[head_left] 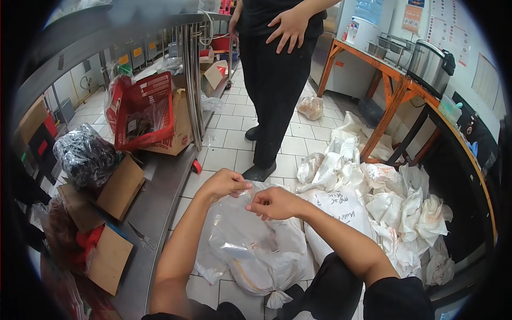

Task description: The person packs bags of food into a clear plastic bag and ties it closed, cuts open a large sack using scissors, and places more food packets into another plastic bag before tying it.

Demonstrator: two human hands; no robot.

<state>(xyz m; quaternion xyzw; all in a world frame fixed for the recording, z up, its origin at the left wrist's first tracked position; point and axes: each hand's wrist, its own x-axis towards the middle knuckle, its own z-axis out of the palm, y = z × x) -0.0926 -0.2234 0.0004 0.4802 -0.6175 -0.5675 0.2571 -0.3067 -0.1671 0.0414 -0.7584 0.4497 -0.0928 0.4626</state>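
A clear plastic bag (226, 226) stands on the tiled floor between my knees and the other person's feet. My left hand (226, 184) pinches the top edge of its film. Close to it on the right, my right hand (274, 204) has its fingers bent together at the bag's upper edge. What lies between those fingers is too small to make out. Beside and below the clear film, a white sack (272, 266) rests with its end tied in a knot.
A person in black (277, 80) stands just ahead. White sacks (394, 197) are heaped at the right, below an orange-framed table (392, 90). At the left, a metal shelf (160, 213) bears scissors (143, 238), opened cardboard boxes (109, 258) and a red basket (170, 106).
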